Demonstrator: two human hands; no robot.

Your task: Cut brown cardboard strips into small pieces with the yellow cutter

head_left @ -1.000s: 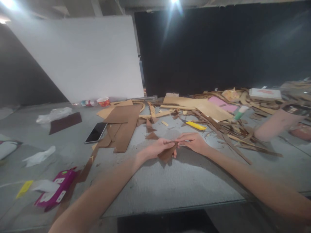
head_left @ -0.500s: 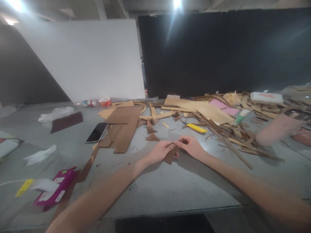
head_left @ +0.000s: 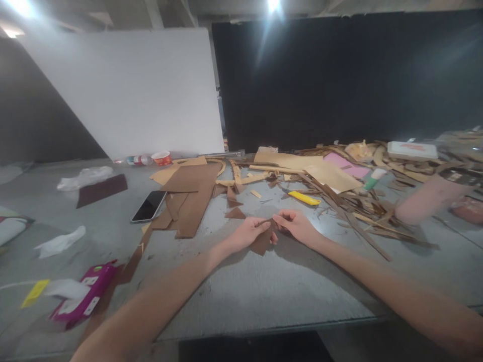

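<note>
1. From where I stand, both hands are together in front of the person, above the grey table (head_left: 264, 301). The left hand (head_left: 247, 234) holds a brown piece (head_left: 260, 245), thumb on top; the piece hangs tilted, its lower corner showing below the fingers.
2. The right hand (head_left: 298, 227) is at 3 o'clock of the left, thumb and finger in a narrow pinch at the piece's top corner. I can't tell whether they grip it.
3. Taking the piece as the dial's centre, a small brown triangle (head_left: 235, 213) lies near it towards 11 o'clock.
4. At 1 o'clock there's a yellow cutter (head_left: 305, 198), lying on the table near the right hand, with its dark tip pointing to 10 o'clock.
5. Around 10 o'clock, overlapping brown sheets (head_left: 194, 203) lie beside a dark-screened phone (head_left: 149, 206).
6. Out at 8 o'clock is a magenta packet (head_left: 98, 281), white tissue across it.
7. At 2 o'clock I see a tangle of brown strips (head_left: 341, 201), with a green-and-white tube (head_left: 375, 179) past them. Between 2 and 3 a pink cylinder (head_left: 422, 200) rests on its side.
</note>
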